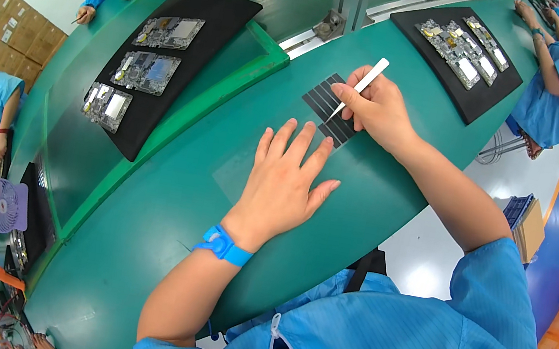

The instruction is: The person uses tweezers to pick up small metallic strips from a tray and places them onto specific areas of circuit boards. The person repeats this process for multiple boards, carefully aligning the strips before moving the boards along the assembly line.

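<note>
My right hand (377, 109) is closed round slim white tweezers (370, 76), held like a pen with the fine tip pointing down. That tip meets a sheet of black strips (323, 97) lying on the green table (161, 221). The strips sit side by side with thin pale lines between them, and my right fingers cover part of the sheet. My left hand (280, 182) lies palm down with its fingers spread, the fingertips close to the sheet's near edge. A faint clear sheet (225, 179) shows partly under it. Round my left wrist is a blue strap (223, 245).
Several circuit boards rest on a black mat (453, 63) at the far right. Another black mat (183, 84) with three circuit boards lies left, beyond a raised green edge (191, 126). People in blue work at the far left and far right. A purple fan (6, 205) stands left.
</note>
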Demonstrator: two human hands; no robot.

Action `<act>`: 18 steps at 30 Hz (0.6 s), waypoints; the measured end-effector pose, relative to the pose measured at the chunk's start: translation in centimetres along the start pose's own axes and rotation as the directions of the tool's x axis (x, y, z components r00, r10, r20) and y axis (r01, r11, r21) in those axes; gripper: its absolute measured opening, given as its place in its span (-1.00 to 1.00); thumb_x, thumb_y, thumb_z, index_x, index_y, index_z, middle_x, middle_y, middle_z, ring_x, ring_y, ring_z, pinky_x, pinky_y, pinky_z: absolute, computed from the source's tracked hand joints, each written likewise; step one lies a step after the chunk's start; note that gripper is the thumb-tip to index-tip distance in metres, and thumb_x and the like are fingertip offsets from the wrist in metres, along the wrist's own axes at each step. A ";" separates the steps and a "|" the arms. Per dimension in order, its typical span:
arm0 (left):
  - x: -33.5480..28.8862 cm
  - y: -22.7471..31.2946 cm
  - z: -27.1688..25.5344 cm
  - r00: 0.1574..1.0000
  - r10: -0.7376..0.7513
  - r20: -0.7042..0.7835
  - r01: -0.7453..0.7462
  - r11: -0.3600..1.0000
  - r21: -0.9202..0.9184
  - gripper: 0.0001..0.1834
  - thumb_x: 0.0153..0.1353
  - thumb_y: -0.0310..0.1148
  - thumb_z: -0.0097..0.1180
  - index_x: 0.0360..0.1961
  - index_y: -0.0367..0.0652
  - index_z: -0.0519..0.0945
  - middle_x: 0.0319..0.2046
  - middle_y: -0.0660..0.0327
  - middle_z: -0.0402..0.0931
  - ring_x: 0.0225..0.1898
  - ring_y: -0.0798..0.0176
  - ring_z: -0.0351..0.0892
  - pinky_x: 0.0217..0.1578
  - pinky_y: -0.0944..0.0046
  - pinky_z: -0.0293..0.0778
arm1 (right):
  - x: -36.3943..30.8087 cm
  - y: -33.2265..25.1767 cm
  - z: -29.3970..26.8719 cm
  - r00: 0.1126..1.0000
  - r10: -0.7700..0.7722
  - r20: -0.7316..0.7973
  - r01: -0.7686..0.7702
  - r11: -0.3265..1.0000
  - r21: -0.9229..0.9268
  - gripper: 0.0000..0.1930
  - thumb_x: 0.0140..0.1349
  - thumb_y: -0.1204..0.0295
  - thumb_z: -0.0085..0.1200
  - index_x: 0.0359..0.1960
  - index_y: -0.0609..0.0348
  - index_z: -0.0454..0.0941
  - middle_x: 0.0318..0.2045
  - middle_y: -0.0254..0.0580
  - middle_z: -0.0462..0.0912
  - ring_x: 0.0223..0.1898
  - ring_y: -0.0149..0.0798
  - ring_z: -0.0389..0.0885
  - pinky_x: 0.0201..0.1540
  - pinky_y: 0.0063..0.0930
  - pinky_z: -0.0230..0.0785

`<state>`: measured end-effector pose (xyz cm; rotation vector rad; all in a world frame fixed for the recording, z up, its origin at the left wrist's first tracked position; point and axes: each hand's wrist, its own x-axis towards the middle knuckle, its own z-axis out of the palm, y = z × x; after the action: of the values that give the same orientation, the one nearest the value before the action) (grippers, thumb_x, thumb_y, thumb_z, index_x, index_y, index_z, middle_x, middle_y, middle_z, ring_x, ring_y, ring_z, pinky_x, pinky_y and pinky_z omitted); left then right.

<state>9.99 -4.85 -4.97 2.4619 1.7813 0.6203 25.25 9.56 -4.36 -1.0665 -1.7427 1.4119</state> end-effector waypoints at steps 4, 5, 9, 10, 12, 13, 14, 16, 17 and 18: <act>0.1 0.0 -0.1 1.000 0.000 0.012 0.000 1.000 -0.002 -0.42 0.16 -0.10 0.17 0.15 -0.17 0.44 0.16 -0.13 0.30 0.21 -0.26 0.22 0.19 -0.28 0.15 | 0.0 0.3 -0.1 1.000 -0.011 0.001 0.011 0.996 0.083 -0.75 0.24 0.27 0.16 -0.36 0.16 0.41 -0.64 -0.27 0.54 -0.73 -0.54 0.36 -0.67 -0.62 0.15; 0.2 0.0 -0.2 1.000 0.002 0.013 -0.002 1.000 -0.001 -0.42 0.15 -0.10 0.17 0.15 -0.17 0.44 0.16 -0.13 0.30 0.21 -0.25 0.22 0.19 -0.27 0.16 | 0.0 0.6 -0.1 1.000 -0.021 -0.007 0.021 0.990 0.140 -0.76 0.25 0.27 0.16 -0.35 0.15 0.42 -0.64 -0.27 0.55 -0.73 -0.54 0.35 -0.68 -0.63 0.13; 0.1 0.0 -0.5 1.000 0.025 -0.002 -0.025 1.000 -0.001 -0.42 0.14 -0.12 0.19 0.14 -0.16 0.45 0.15 -0.12 0.32 0.20 -0.23 0.25 0.17 -0.22 0.21 | 0.3 0.6 -0.3 0.999 -0.027 -0.032 0.038 0.889 0.456 -0.77 0.25 0.28 0.16 -0.32 0.13 0.41 -0.62 -0.27 0.54 -0.74 -0.56 0.30 -0.68 -0.67 0.07; -0.1 -0.3 -0.9 0.999 0.035 -0.008 -0.035 0.999 0.011 -0.43 0.13 -0.13 0.19 0.13 -0.16 0.45 0.14 -0.12 0.33 0.19 -0.22 0.26 0.17 -0.19 0.22 | 0.5 1.0 -0.4 0.999 -0.028 -0.040 0.044 0.863 0.503 -0.77 0.25 0.29 0.17 -0.31 0.12 0.40 -0.62 -0.26 0.53 -0.74 -0.56 0.28 -0.68 -0.67 0.05; -0.5 -1.7 -2.4 0.996 -0.026 -0.085 0.026 1.000 0.001 -0.46 0.12 -0.18 0.20 0.11 -0.18 0.45 0.12 -0.10 0.36 0.16 -0.19 0.31 0.15 -0.11 0.28 | 0.3 1.1 -0.9 0.999 0.014 -0.049 0.017 0.819 0.574 -0.77 0.25 0.28 0.17 -0.31 0.12 0.39 -0.62 -0.26 0.53 -0.74 -0.56 0.28 -0.68 -0.68 0.03; -0.6 -2.6 -3.3 0.991 -0.047 -0.124 0.046 0.999 -0.006 -0.47 0.11 -0.21 0.20 0.10 -0.19 0.46 0.11 -0.10 0.37 0.14 -0.17 0.34 0.13 -0.07 0.31 | 0.4 1.0 -1.1 0.998 0.035 -0.059 0.008 0.794 0.607 -0.76 0.25 0.28 0.17 -0.31 0.11 0.38 -0.62 -0.26 0.53 -0.75 -0.56 0.28 -0.68 -0.68 0.02; -1.1 -4.0 -4.2 0.959 -0.104 -0.265 0.132 0.987 0.089 -0.54 0.10 -0.31 0.20 0.03 -0.23 0.47 0.03 -0.07 0.44 0.06 -0.13 0.42 0.06 0.03 0.39 | 0.3 1.0 -1.3 0.998 0.040 -0.057 0.002 0.801 0.599 -0.76 0.25 0.27 0.17 -0.30 0.11 0.38 -0.62 -0.26 0.53 -0.75 -0.56 0.27 -0.68 -0.68 0.01; -2.9 -8.3 -6.4 0.904 -0.229 -0.362 0.370 0.843 0.390 -0.62 0.12 -0.36 0.17 -0.04 -0.28 0.47 -0.09 -0.02 0.51 -0.05 -0.10 0.48 -0.05 0.04 0.45 | 0.2 0.9 -1.6 0.996 0.057 -0.062 -0.011 0.817 0.576 -0.75 0.26 0.27 0.17 -0.29 0.12 0.37 -0.62 -0.26 0.53 -0.75 -0.56 0.26 -0.68 -0.67 -0.01; -4.1 -10.5 -7.5 0.881 -0.377 -0.284 0.472 0.694 0.543 -0.62 0.14 -0.34 0.16 -0.05 -0.30 0.48 -0.13 -0.01 0.54 -0.09 -0.07 0.53 -0.11 0.05 0.49 | 0.3 0.9 -1.5 0.997 0.056 -0.053 -0.016 0.823 0.567 -0.74 0.26 0.27 0.17 -0.29 0.12 0.37 -0.62 -0.26 0.52 -0.76 -0.56 0.26 -0.68 -0.67 -0.02; -4.6 -12.5 -8.1 0.810 -0.553 -0.195 0.558 0.622 0.550 -0.63 0.17 -0.30 0.13 -0.05 -0.32 0.49 -0.22 -0.01 0.58 -0.21 -0.08 0.59 -0.22 0.04 0.53 | 0.5 1.1 -1.4 0.997 0.056 -0.047 -0.021 0.835 0.550 -0.74 0.26 0.27 0.17 -0.28 0.12 0.37 -0.62 -0.25 0.52 -0.76 -0.56 0.25 -0.68 -0.67 -0.02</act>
<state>-5.26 -6.47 -2.20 1.9128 2.9000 0.0017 26.47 10.75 -5.15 -0.8118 -1.1533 1.7417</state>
